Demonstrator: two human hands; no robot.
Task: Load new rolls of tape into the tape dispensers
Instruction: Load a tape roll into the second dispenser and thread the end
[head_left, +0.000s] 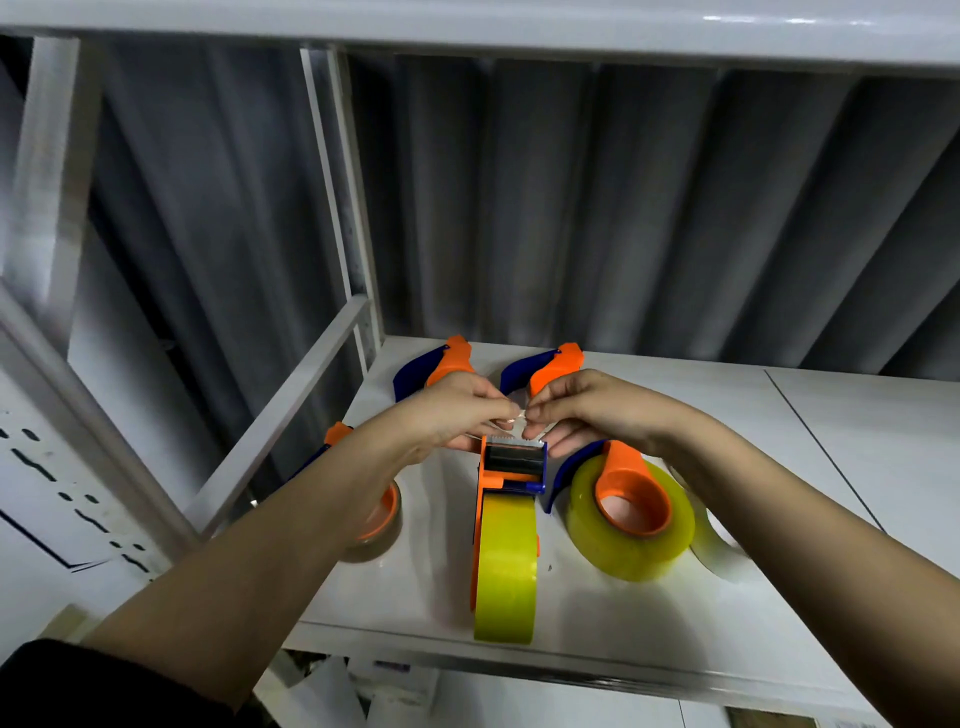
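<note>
On white shelf (649, 613), left hand (457, 410) and right hand (576, 405) pinching tape end (514, 415) over loaded dispenser (511, 467); threading step, next probably seat on blade.

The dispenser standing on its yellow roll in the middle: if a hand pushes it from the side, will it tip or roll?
The middle dispenser would probably tip sideways: it stands on the narrow edge of its yellow roll. Pushed lengthwise, the round roll may roll. Both hands, left hand and right hand, pinch at its front.
</note>
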